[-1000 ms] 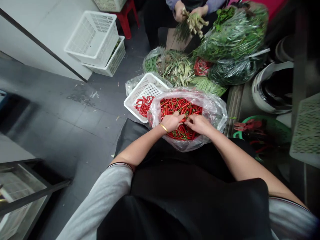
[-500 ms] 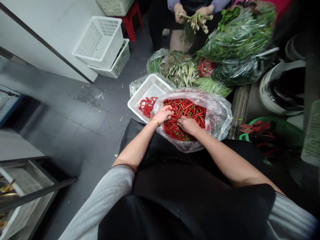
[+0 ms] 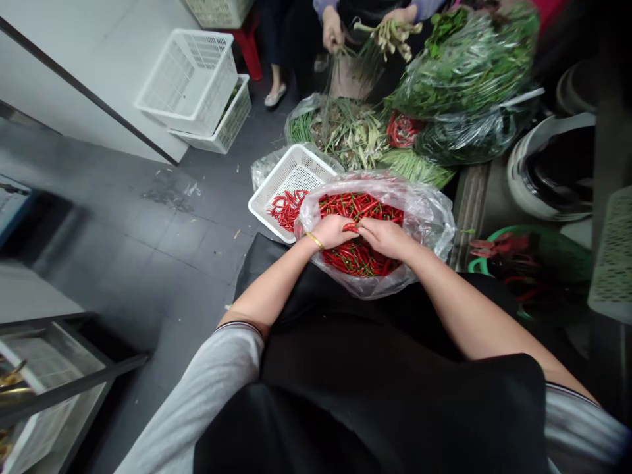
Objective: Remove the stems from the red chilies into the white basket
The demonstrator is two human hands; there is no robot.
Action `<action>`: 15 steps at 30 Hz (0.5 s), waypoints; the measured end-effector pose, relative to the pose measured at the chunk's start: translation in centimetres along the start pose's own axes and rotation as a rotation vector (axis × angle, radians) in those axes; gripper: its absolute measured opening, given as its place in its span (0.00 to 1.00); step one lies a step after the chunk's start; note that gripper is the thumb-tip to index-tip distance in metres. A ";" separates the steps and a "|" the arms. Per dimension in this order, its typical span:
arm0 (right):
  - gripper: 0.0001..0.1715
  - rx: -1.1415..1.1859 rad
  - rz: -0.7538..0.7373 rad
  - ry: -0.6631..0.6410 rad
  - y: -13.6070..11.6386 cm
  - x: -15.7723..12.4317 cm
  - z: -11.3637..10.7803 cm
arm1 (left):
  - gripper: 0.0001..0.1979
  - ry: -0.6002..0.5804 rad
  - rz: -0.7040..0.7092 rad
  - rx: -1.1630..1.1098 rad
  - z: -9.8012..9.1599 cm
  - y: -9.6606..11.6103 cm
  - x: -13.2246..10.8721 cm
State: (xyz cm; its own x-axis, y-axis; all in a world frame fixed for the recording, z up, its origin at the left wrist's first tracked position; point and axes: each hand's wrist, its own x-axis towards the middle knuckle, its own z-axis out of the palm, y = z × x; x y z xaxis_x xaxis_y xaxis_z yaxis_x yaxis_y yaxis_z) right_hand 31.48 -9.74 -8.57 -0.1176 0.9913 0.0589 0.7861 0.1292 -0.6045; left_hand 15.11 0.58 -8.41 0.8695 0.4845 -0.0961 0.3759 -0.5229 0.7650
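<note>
A clear plastic bag full of red chili peppers with green stems lies open at my lap. Above the pile, my left hand is closed around red chili peppers, whose ends stick out past the fingers. My right hand meets it there, its fingertips pinched at the end of the held peppers. Its fingers partly hide the stems. To the left of the bag, a white perforated basket holds a small heap of red chilies.
Across from me, a person's hands hold a bunch of stalks. Bagged leafy greens and a stalk pile lie between us. White crates stack at left. A bucket and green basket stand at right.
My right hand has risen out of the chili pile and come to the peppers in my left hand. Across from me, the person's one hand has moved down, and a foot now shows near the crates.
</note>
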 end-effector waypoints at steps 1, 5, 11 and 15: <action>0.15 0.003 0.000 -0.026 -0.4 -0.2 -0.1 | 0.11 -0.049 0.023 -0.005 -0.5 0.5 -0.3; 0.23 0.424 0.013 -0.095 0.0 -1.4 -0.8 | 0.13 -0.251 0.082 -0.302 -1.8 3.0 -1.4; 0.25 0.189 0.160 -0.017 2.3 -2.2 2.4 | 0.20 -0.088 -0.069 -0.912 -1.1 2.5 -2.3; 0.20 -0.397 0.152 -0.258 1.4 -1.8 5.4 | 0.22 0.034 -0.231 -0.764 0.1 0.4 -2.1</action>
State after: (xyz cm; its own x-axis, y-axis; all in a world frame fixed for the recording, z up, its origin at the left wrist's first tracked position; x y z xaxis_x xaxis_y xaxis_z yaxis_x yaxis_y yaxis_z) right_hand 29.51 -11.44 -13.87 -0.0908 0.9678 -0.2349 0.9705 0.0331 -0.2388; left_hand 13.50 -0.72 -8.02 0.7814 0.5497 -0.2953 0.2110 0.2125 0.9541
